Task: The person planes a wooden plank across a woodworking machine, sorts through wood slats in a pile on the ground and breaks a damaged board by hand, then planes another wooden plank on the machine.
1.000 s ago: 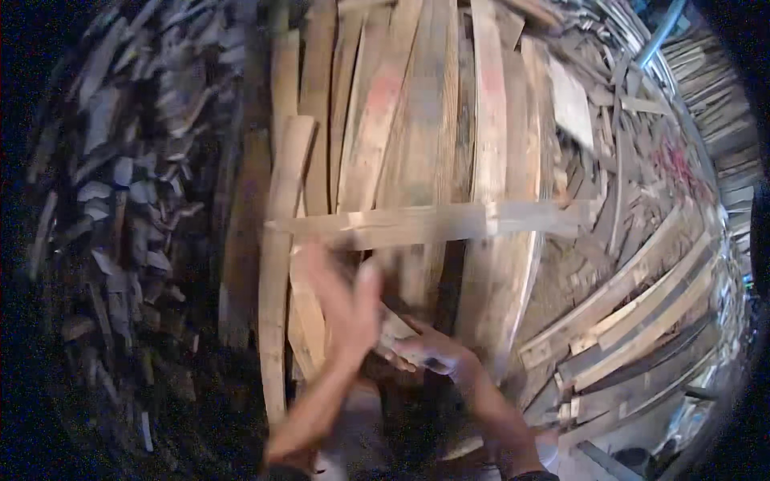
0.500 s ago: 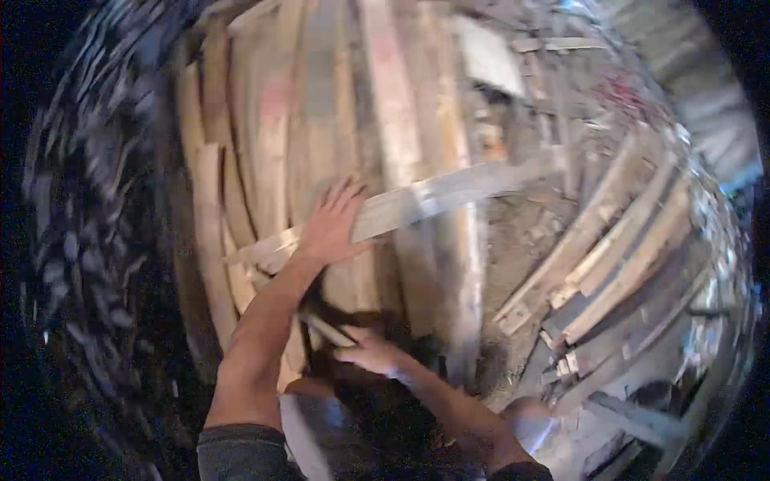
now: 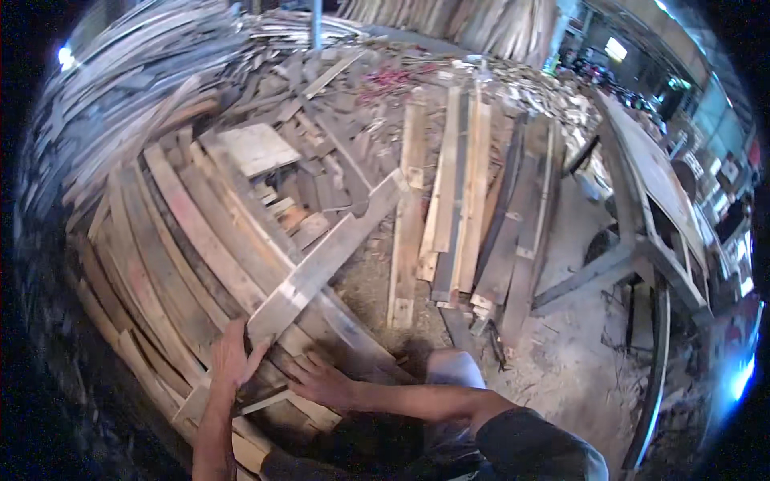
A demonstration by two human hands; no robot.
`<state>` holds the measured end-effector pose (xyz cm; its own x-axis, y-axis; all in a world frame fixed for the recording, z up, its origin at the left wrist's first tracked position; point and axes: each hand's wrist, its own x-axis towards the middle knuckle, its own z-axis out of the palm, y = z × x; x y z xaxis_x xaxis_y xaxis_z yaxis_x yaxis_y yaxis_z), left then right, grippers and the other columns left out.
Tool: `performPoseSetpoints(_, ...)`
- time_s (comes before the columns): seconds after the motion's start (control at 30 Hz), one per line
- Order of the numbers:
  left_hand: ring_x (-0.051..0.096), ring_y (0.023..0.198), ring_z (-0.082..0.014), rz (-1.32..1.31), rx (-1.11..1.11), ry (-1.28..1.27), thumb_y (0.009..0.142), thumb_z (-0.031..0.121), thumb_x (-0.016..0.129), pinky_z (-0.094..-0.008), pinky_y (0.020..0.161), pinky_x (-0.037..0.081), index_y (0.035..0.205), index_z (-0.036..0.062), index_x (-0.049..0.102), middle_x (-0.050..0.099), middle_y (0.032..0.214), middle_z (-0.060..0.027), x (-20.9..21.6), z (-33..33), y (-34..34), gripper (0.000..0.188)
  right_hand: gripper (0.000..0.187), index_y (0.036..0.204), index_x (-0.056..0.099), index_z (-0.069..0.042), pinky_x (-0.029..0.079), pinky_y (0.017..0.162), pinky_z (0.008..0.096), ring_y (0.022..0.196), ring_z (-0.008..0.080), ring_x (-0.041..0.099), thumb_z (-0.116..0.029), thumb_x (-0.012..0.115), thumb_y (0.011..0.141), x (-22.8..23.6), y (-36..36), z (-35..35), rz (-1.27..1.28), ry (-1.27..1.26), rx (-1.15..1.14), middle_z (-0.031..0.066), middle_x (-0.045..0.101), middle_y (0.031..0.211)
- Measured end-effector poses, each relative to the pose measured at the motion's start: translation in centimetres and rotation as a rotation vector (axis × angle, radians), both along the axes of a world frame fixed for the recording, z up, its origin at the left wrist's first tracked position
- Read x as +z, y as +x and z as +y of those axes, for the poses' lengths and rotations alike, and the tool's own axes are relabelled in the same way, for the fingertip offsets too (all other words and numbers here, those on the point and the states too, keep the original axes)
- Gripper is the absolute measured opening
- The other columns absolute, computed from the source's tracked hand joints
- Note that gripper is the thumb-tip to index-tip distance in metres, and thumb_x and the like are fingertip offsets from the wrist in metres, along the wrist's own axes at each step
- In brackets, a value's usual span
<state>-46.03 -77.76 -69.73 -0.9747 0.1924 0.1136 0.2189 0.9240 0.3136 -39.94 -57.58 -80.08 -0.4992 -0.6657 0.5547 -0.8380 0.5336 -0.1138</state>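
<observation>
A long pale plank (image 3: 321,252) lies slantwise across a row of boards (image 3: 188,208), its far end reaching over the sawdust-covered ground. My left hand (image 3: 231,359) clasps this plank toward its near end, fingers over one edge and thumb on the other. Just right of it, my right hand (image 3: 319,382) rests low over the boards with its fingers apart and somewhat bent. Below that hand runs a thin pale strip of wood (image 3: 265,402), and whether the fingers touch it is unclear.
Several loose boards (image 3: 459,192) lie side by side to the right. A wooden frame stand (image 3: 626,248) rises farther right. A pale square panel (image 3: 258,150) and scrap offcuts lie beyond the row. Stacked timber (image 3: 152,72) fills the far left.
My view has swung to the right and up, bringing in the stand and far stacks. The left hand, flat before, now grips the plank; the right hand has come off the pale strip.
</observation>
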Motion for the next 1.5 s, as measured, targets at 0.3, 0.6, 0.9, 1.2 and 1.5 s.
performPoseSetpoints(0.3, 0.064, 0.088, -0.0417, -0.071, -0.348, -0.004, 0.091, 0.029, 0.062, -0.0502, 0.076, 0.051, 0.099, 0.0053, 0.066, 0.066, 0.092, -0.0214, 6.4, 8.2, 0.4, 0.025, 0.07, 0.131, 0.053, -0.008, 0.03, 0.104, 0.0721, 0.13, 0.0446, 0.042, -0.044, 0.076, 0.076, 6.0, -1.1, 6.5, 0.094, -0.292, -0.498, 0.0206, 0.053, 0.129)
performPoseSetpoints(0.6, 0.063, 0.094, -0.0367, -0.156, -0.683, -0.077, 0.088, 0.026, 0.064, -0.047, 0.083, 0.051, 0.114, 0.0089, 0.065, 0.066, 0.104, -0.0149, 7.3, 13.1, -1.0, 0.031, 0.107, 0.148, 0.037, -0.005, 0.055, 0.078, 0.0492, 0.086, 0.0397, 0.071, -0.064, 0.078, 0.07, 5.1, -1.0, 13.1, -0.333, -0.356, -0.567, 0.0184, 0.072, 0.094)
performPoseSetpoints(0.9, 0.045, 0.125, -0.0409, 0.495, -0.013, 0.47, 0.09, 0.021, 0.067, -0.0501, 0.108, 0.034, 0.138, -0.005, 0.047, 0.051, 0.133, -0.0254, -2.3, 14.5, -1.3, 0.058, 0.083, 0.123, 0.066, -0.009, 0.056, 0.083, 0.0443, 0.09, 0.0339, 0.072, -0.069, 0.077, 0.066, 1.6, 0.4, 23.2, -0.831, -0.255, -1.132, 0.018, 0.074, 0.099)
performPoseSetpoints(1.2, 0.025, 0.142, -0.0465, 0.19, 0.282, 0.133, 0.089, 0.044, 0.066, -0.0565, 0.117, 0.018, 0.151, -0.0005, 0.029, 0.032, 0.151, -0.0284, -20.4, 14.5, -4.6, 0.085, 0.068, 0.096, 0.071, 0.001, 0.054, 0.078, 0.0444, 0.089, 0.0386, 0.071, -0.062, 0.076, 0.072, -6.2, 4.5, 34.3, -0.668, -0.881, -1.431, 0.0245, 0.072, 0.089)
performPoseSetpoints(1.5, 0.029, 0.144, -0.0372, 0.097, 0.348, 0.006, 0.081, 0.055, 0.07, -0.0603, 0.118, 0.014, 0.148, 0.001, 0.033, 0.035, 0.154, -0.0207, -18.8, 18.6, -4.3, 0.094, 0.102, 0.149, 0.034, 0.003, 0.028, 0.116, 0.0425, 0.141, 0.0376, 0.037, -0.075, 0.052, 0.085, 7.1, -10.5, 66.8, -0.34, -1.046, -1.742, 0.0284, 0.04, 0.15)
